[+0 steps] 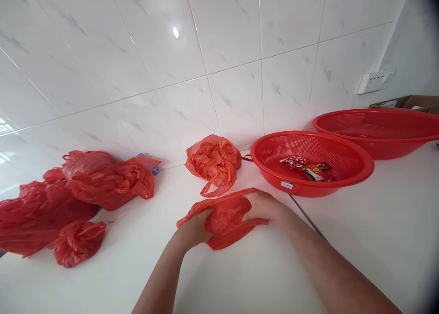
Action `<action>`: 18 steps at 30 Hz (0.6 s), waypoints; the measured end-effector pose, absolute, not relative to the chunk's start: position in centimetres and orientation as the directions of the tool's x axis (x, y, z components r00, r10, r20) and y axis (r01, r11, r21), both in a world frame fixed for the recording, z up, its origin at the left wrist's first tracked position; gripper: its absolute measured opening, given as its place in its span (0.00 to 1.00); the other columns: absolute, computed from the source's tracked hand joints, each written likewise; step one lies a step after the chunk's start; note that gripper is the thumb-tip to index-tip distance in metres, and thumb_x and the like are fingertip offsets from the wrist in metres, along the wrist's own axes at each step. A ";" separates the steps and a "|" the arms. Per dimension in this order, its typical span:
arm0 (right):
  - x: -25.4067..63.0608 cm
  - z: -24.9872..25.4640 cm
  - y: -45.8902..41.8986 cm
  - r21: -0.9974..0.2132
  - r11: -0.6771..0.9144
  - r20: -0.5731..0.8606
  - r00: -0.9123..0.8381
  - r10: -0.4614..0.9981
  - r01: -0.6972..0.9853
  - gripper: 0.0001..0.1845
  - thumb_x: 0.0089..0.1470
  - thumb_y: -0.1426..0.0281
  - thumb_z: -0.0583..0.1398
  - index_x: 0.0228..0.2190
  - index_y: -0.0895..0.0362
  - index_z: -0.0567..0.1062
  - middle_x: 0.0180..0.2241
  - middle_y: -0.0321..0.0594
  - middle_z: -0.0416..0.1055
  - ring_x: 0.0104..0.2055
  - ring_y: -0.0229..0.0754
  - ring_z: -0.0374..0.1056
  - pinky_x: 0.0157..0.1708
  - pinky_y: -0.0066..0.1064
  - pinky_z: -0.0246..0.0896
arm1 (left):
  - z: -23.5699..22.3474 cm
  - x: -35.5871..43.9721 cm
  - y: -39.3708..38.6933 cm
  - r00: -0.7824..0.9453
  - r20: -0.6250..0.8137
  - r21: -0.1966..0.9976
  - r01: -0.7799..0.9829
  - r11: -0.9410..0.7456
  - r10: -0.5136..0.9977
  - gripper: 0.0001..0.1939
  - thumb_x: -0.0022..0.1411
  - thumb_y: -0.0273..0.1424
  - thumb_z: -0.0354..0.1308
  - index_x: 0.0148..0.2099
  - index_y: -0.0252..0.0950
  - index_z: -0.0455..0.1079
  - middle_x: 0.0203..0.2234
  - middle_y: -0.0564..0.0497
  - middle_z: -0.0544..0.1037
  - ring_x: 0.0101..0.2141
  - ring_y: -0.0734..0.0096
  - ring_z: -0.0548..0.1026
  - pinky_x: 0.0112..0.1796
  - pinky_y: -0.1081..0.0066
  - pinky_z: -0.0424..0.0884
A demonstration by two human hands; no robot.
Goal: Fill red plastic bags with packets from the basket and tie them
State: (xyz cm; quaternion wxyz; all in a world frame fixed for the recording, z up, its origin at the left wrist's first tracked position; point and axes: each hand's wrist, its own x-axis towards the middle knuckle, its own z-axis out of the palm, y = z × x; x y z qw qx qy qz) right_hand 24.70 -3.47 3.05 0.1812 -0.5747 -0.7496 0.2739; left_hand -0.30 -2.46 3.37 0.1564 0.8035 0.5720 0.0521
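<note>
A thin red plastic bag is spread with its mouth open above the white table, between my two hands. My left hand grips the bag's left side, with the thumb reaching into the mouth and the other fingers mostly hidden. On the right side, my right hand is partly inside the bag and holds its edge; its fingertips are hidden by the plastic. Just behind lies another crumpled red plastic bag. Beside it, a red plastic basket holds several small snack packets.
Several filled red plastic bags crowd the left, with a small tied bag in front. A second red basket and a cardboard box stand at right. A tiled wall with a socket borders the table.
</note>
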 end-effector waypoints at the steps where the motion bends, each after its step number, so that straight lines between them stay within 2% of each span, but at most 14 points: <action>1: 24.9 3.0 -3.4 -0.641 0.167 -0.033 -0.245 0.969 0.749 0.15 0.40 0.59 0.64 0.33 0.50 0.76 0.29 0.32 0.75 0.28 0.39 0.68 0.24 0.27 0.55 | 3.3 -0.1 -2.5 0.358 -0.137 0.326 0.897 -0.299 0.924 0.37 0.44 0.28 0.57 0.60 0.43 0.63 0.45 0.48 0.77 0.35 0.61 0.76 0.30 0.72 0.69; 3: 25.1 2.5 -3.1 -0.640 0.096 -0.024 -0.145 0.989 0.762 0.19 0.45 0.51 0.60 0.32 0.52 0.76 0.30 0.34 0.75 0.29 0.40 0.69 0.26 0.28 0.57 | 3.3 0.3 -2.6 0.398 -0.203 0.362 0.879 -0.309 0.894 0.38 0.45 0.29 0.56 0.62 0.45 0.59 0.50 0.49 0.73 0.42 0.59 0.75 0.35 0.70 0.70; 5: 25.1 1.9 -2.6 -0.587 0.039 0.006 -0.043 0.999 0.808 0.25 0.45 0.46 0.57 0.32 0.53 0.75 0.31 0.37 0.75 0.31 0.42 0.70 0.29 0.29 0.58 | 3.2 0.5 -2.7 0.434 -0.208 0.387 0.860 -0.334 0.876 0.39 0.45 0.29 0.56 0.62 0.47 0.58 0.55 0.51 0.69 0.46 0.58 0.73 0.38 0.69 0.71; 8: 24.7 1.0 -1.9 -0.488 0.001 0.072 0.039 0.997 0.873 0.22 0.42 0.51 0.62 0.36 0.52 0.74 0.36 0.37 0.75 0.36 0.44 0.71 0.31 0.30 0.58 | 3.0 0.6 -3.1 0.477 -0.214 0.416 0.834 -0.362 0.853 0.40 0.44 0.29 0.57 0.62 0.49 0.57 0.61 0.51 0.61 0.52 0.54 0.69 0.41 0.66 0.71; 12: 24.5 0.1 -1.0 -0.379 -0.148 0.054 0.181 0.982 0.914 0.15 0.47 0.58 0.61 0.34 0.54 0.73 0.34 0.41 0.75 0.36 0.46 0.71 0.31 0.32 0.59 | 2.8 0.7 -3.8 0.524 -0.223 0.476 0.794 -0.377 0.822 0.43 0.41 0.25 0.58 0.62 0.50 0.57 0.64 0.51 0.53 0.53 0.50 0.68 0.40 0.66 0.71; 18: 24.4 -0.7 -0.3 -0.369 -0.202 0.093 0.252 0.963 0.907 0.13 0.55 0.62 0.54 0.36 0.55 0.74 0.36 0.45 0.75 0.38 0.48 0.71 0.34 0.34 0.59 | 2.2 0.6 -4.1 0.540 -0.225 0.511 0.774 -0.373 0.811 0.46 0.41 0.25 0.58 0.63 0.54 0.54 0.64 0.55 0.52 0.58 0.54 0.62 0.46 0.64 0.70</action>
